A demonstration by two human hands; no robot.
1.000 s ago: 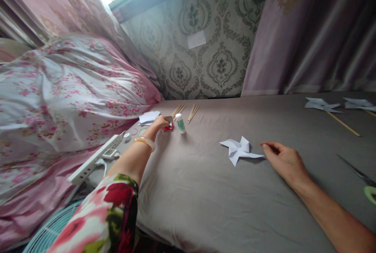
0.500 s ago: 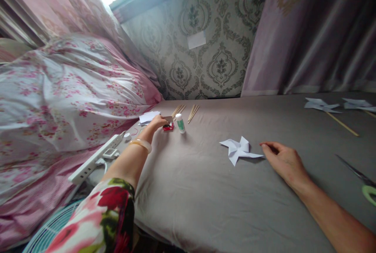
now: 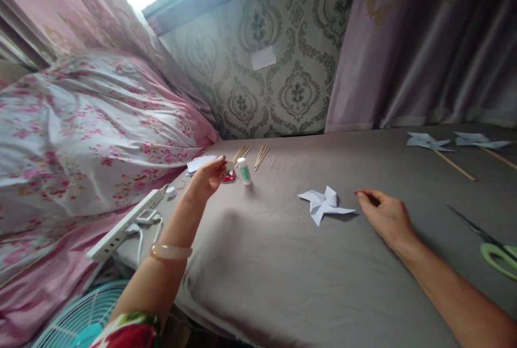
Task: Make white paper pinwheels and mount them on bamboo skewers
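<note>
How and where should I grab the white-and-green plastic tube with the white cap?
Probably hold the tube round its middle, coming from the right. It stands upright and slim, with bare cloth on that side, while the small, open red box sits close on its left.

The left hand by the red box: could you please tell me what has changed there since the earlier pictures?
The left hand has lifted out of the red box, back towards the person; whether it holds anything is unclear. The right hand and paper pinwheel stayed put.
</note>
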